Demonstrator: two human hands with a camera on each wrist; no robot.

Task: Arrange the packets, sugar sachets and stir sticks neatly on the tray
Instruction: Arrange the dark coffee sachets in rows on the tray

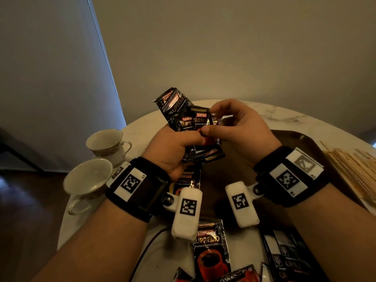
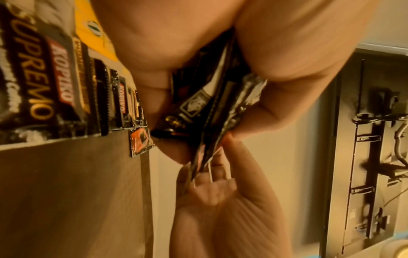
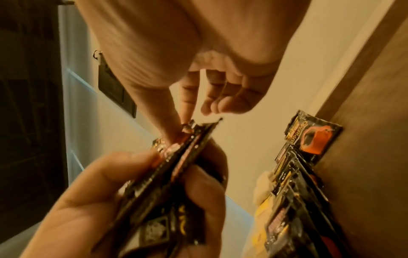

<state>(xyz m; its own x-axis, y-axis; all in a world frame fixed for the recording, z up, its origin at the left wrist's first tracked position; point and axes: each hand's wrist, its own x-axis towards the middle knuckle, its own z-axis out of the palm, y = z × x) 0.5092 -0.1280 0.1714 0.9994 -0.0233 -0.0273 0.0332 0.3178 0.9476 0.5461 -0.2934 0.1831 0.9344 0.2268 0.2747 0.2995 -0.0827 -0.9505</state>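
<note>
Above the tray (image 1: 301, 139), my left hand (image 1: 171, 149) clutched a fanned bunch of coffee packets (image 1: 183, 117) while my right hand (image 1: 234, 127) pinched one packet's edge. Squaring came next, I judged, then laying them down.

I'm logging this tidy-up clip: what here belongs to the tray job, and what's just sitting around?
Job:
- coffee packets gripped in the left hand, right hand pinching one
- loose packet on the table
- stir sticks
- brown tray

Lying about:
- two teacups
- black cable
</note>
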